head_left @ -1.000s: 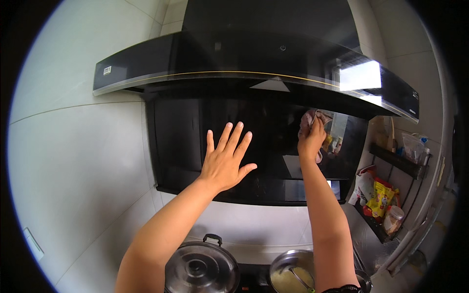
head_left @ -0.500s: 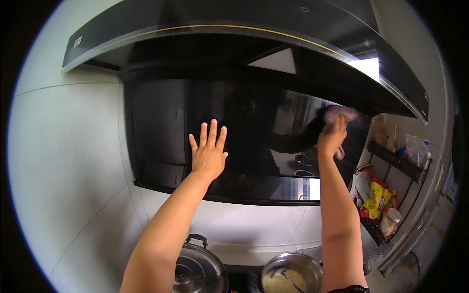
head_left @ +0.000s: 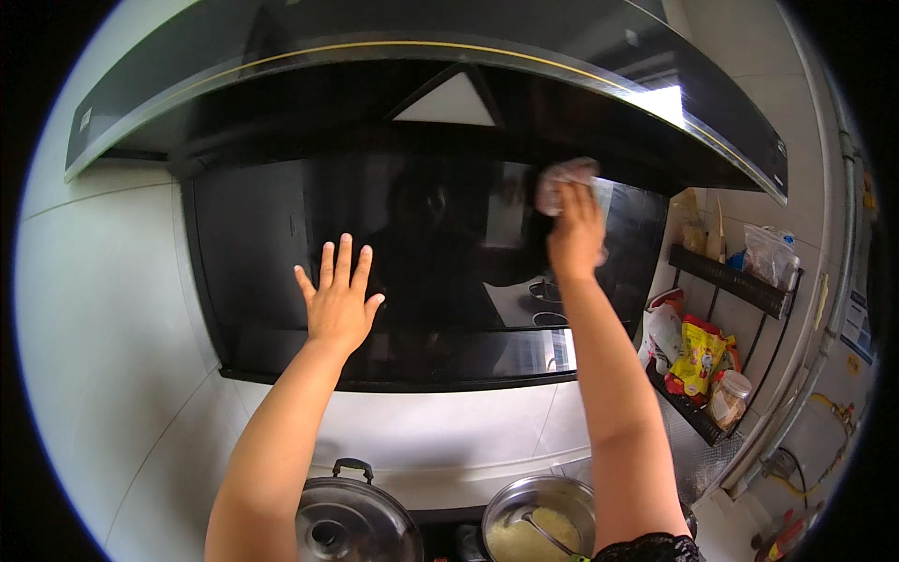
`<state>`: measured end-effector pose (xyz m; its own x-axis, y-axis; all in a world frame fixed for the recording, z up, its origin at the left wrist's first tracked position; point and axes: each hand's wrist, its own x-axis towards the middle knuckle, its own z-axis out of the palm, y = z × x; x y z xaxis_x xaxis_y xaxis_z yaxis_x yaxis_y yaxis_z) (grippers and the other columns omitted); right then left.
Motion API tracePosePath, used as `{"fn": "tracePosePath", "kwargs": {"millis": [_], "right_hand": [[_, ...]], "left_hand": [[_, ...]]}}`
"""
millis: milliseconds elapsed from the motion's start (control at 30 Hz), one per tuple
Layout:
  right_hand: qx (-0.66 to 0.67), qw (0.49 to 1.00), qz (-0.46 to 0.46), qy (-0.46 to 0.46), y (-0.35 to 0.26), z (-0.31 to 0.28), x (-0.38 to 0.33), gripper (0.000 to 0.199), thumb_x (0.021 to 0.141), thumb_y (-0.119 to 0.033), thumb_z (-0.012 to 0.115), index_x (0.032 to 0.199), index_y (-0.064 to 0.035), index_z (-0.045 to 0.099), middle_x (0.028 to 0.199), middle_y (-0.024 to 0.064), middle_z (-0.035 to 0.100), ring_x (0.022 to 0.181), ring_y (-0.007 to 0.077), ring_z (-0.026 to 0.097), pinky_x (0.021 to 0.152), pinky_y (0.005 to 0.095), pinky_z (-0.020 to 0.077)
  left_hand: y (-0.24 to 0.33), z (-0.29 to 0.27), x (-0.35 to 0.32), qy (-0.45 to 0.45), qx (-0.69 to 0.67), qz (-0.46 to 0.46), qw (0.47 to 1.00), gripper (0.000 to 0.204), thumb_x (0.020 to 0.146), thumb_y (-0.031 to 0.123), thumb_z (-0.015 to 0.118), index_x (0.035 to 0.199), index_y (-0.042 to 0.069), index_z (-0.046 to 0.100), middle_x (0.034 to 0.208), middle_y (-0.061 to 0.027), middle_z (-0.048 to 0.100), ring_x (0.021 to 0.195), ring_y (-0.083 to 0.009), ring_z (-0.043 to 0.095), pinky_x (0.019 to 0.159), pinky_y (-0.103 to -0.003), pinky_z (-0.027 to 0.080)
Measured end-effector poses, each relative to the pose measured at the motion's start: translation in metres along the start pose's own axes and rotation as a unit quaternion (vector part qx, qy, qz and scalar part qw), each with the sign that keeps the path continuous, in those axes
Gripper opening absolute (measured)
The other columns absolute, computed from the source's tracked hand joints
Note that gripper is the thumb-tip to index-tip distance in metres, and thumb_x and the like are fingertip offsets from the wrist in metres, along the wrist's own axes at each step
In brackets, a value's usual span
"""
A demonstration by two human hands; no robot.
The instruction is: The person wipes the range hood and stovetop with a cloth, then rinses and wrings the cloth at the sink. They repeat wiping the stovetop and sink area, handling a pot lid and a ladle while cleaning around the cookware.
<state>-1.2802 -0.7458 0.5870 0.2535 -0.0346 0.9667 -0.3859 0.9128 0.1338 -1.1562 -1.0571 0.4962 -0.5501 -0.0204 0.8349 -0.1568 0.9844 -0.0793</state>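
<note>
A glossy black range hood panel [head_left: 272, 244] fills the middle of the view under a slanted hood top [head_left: 468, 56]. My left hand [head_left: 339, 298] lies flat on the panel with fingers spread, holding nothing. My right hand [head_left: 573, 229] presses a crumpled pale cloth [head_left: 565, 178] against the upper right of the panel, near its top edge.
Below stand a lidded steel pot [head_left: 351, 525] and an uncovered steel pot of pale food with a spoon [head_left: 538, 525]. A black wall rack [head_left: 740, 286] at right holds bags, packets and a jar [head_left: 726, 398]. White tiled wall [head_left: 103, 328] lies left.
My right hand has carried the cloth up and to the left across the panel. The view has tilted upward and closer to the hood; my left hand stays flat on the glass.
</note>
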Motion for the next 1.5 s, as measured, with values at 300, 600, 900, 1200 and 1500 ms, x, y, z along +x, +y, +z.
{"fn": "tracePosePath", "kwargs": {"millis": [300, 600, 900, 1200, 1500], "right_hand": [[0.140, 0.989, 0.000, -0.056, -0.059, -0.008, 0.001, 0.046, 0.066, 0.005, 0.059, 0.108, -0.0144, 0.061, 0.118, 0.0115, 0.058, 0.109, 0.0323, 0.053, 0.088, 0.0435, 0.0432], [-0.050, 0.969, 0.238, 0.039, 0.176, -0.037, -0.020, 0.047, 0.061, 0.011, 0.059, 0.105, -0.0057, 0.059, 0.111, 0.0140, 0.059, 0.101, 0.0376, 0.053, 0.089, 0.0444, 0.0439], [0.117, 0.981, -0.122, -0.098, 0.075, -0.041, -0.032, 0.052, 0.067, 0.003, 0.061, 0.115, -0.0166, 0.059, 0.121, 0.0060, 0.055, 0.114, 0.0320, 0.050, 0.083, 0.0405, 0.0444], [-0.021, 0.984, 0.148, 0.101, 0.204, -0.053, -0.003, 0.047, 0.069, 0.005, 0.060, 0.115, -0.0067, 0.055, 0.124, 0.0121, 0.054, 0.102, 0.0391, 0.051, 0.089, 0.0449, 0.0435], [0.005, 0.978, 0.173, -0.119, 0.187, -0.095, -0.183, 0.051, 0.063, 0.010, 0.055, 0.112, -0.0070, 0.058, 0.123, 0.0147, 0.054, 0.110, 0.0423, 0.049, 0.096, 0.0467, 0.0406]], "left_hand": [[0.071, -0.012, 0.015, 0.033, -0.019, 0.015, 0.999, 0.068, 0.089, 0.039, 0.058, 0.145, 0.012, 0.030, 0.155, -0.0097, 0.013, 0.143, -0.0324, 0.009, 0.107, -0.067, 0.008], [0.124, -0.018, 0.033, -0.020, 0.022, 0.015, 0.999, 0.068, 0.092, 0.045, 0.051, 0.146, 0.011, 0.028, 0.156, -0.0097, 0.012, 0.144, -0.0295, 0.009, 0.108, -0.066, 0.006], [0.130, -0.024, 0.033, -0.021, 0.058, -0.005, 0.998, 0.067, 0.090, 0.047, 0.052, 0.144, 0.011, 0.033, 0.155, -0.0074, 0.018, 0.144, -0.0292, 0.010, 0.108, -0.066, 0.009], [0.130, -0.027, 0.032, -0.032, 0.088, -0.007, 0.996, 0.069, 0.091, 0.050, 0.050, 0.144, 0.011, 0.033, 0.155, -0.0078, 0.019, 0.144, -0.0288, 0.012, 0.108, -0.065, 0.011], [0.133, -0.031, 0.034, -0.040, 0.082, -0.020, 0.996, 0.070, 0.089, 0.050, 0.052, 0.146, 0.015, 0.031, 0.155, -0.0079, 0.018, 0.144, -0.0285, 0.013, 0.109, -0.065, 0.010]]}}
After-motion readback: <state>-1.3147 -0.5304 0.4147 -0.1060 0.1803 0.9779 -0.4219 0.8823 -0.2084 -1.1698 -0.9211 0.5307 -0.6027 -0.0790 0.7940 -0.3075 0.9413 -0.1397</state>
